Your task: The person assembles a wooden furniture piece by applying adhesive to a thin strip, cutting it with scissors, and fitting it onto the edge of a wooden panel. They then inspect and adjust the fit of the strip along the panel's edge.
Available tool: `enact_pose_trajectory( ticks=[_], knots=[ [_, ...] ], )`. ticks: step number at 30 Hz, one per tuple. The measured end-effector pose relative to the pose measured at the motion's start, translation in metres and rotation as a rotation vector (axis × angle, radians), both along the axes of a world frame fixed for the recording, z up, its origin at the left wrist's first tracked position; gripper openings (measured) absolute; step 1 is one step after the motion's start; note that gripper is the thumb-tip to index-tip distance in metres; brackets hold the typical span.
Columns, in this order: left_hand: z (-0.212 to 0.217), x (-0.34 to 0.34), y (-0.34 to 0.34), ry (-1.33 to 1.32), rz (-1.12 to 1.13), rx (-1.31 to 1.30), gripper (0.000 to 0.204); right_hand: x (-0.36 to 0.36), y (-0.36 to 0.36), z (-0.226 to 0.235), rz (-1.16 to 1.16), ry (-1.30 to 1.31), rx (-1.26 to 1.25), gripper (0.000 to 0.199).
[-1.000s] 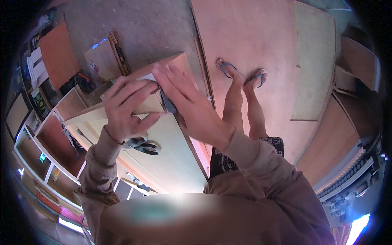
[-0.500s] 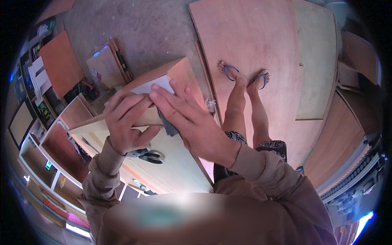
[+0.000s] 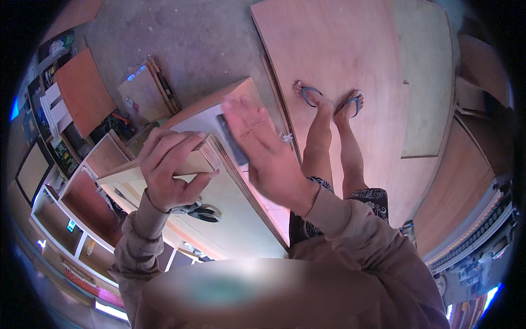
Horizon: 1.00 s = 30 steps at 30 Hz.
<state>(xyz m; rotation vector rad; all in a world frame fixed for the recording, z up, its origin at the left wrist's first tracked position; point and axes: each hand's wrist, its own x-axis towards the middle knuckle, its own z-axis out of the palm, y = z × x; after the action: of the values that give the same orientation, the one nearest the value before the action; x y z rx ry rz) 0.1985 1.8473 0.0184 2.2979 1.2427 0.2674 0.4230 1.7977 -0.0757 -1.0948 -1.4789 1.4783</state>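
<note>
Gripping the edge of a small wooden box (image 3: pixel 208 118), the left hand (image 3: pixel 170 170) closes around its near side. The right hand (image 3: pixel 263 151) lies flat and open, pressing a dark sanding block (image 3: pixel 233 140) on the box's pale face. Beyond, plywood sheets (image 3: pixel 339 49) lie on the floor.

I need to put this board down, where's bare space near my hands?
The pale worktop right of the dark scissors is bare, and so is the large plywood sheet beyond your feet. The shelving to the left is crowded.
</note>
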Motion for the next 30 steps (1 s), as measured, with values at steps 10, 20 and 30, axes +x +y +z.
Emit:
enact_pose_trajectory(
  ticks=[10,20,30],
  knots=[
    [-0.001,0.000,0.000,-0.004,-0.020,0.003,0.055,-0.004,0.004,0.007,0.106,0.094,0.075,0.095],
    [-0.002,-0.001,0.000,-0.008,-0.009,-0.007,0.054,-0.002,0.003,-0.006,0.114,0.108,0.020,0.082],
    [0.002,0.005,0.002,-0.024,0.026,-0.062,0.054,-0.004,0.004,-0.011,0.037,0.113,0.086,0.080]
  ],
)
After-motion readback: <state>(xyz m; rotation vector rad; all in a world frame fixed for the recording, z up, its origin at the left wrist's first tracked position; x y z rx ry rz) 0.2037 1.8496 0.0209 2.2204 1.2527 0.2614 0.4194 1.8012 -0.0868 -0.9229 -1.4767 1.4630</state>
